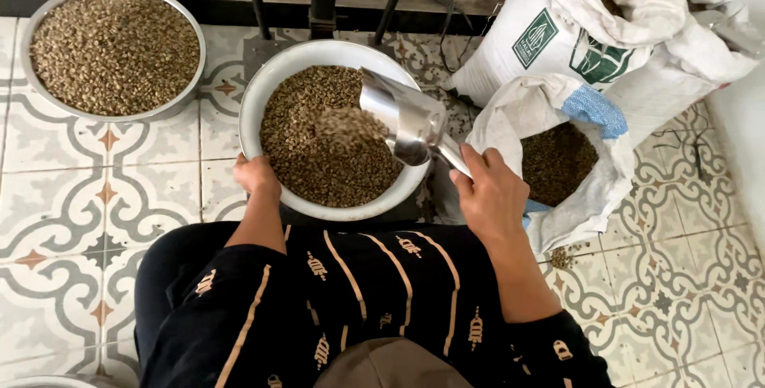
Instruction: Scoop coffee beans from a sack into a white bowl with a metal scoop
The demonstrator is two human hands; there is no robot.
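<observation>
The right hand (492, 189) grips a tilted metal scoop (405, 117) so beans spill into the white basin (263, 85), whose rim the left hand (256, 174) clasps, steadying it.

Two bean-filled bowls (335, 57) (187, 93), two open sacks (574, 45) (590, 205), one metal scoop (406, 117).

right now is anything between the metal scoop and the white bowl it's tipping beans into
Nothing visible does. The metal scoop in the right hand tilts over the white bowl, beans falling straight in; the left hand grips the near rim.
</observation>
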